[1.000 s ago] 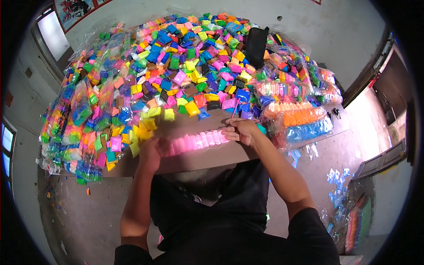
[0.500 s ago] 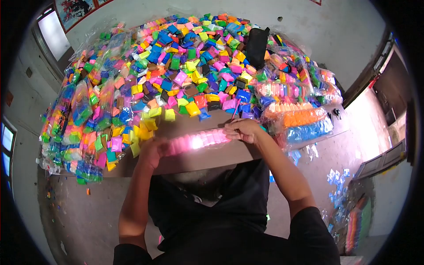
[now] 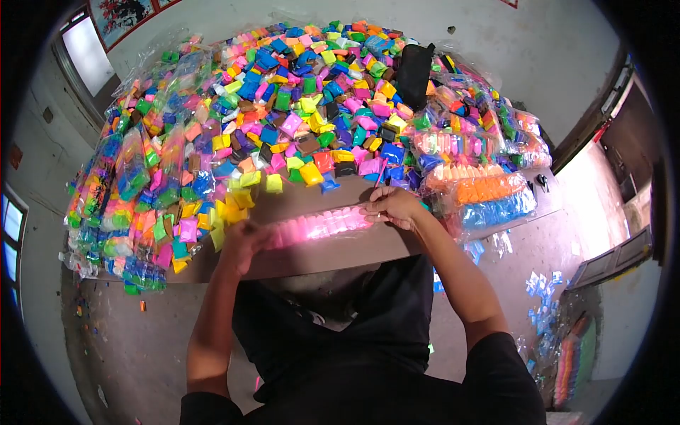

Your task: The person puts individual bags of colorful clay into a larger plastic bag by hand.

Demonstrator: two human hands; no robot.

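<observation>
A long clear plastic bag filled with a row of pink packets [image 3: 319, 227] lies across the brown tabletop in front of me. At its left end is my left hand [image 3: 243, 245], closed on the plastic; those fingers are partly in shadow and blurred. My right hand [image 3: 394, 207] pinches the right end of the bag between thumb and fingers. Loose yellow packets [image 3: 234, 207] lie close to my left hand. Just beyond the right hand, a thin pink stick-like thing [image 3: 381, 172] stands near the edge of the heap.
A big heap of small colourful packets [image 3: 304, 106] covers the table's far side. Filled clear bags are stacked left [image 3: 134, 170] and right [image 3: 489, 191]. A black pouch [image 3: 414, 76] rests on the heap. Blue-and-white scraps [image 3: 542, 304] litter the floor at right.
The bright glare on the pink bag has faded, so its separate packets show more plainly. Both hands stay at the bag's ends, with only slight shifts.
</observation>
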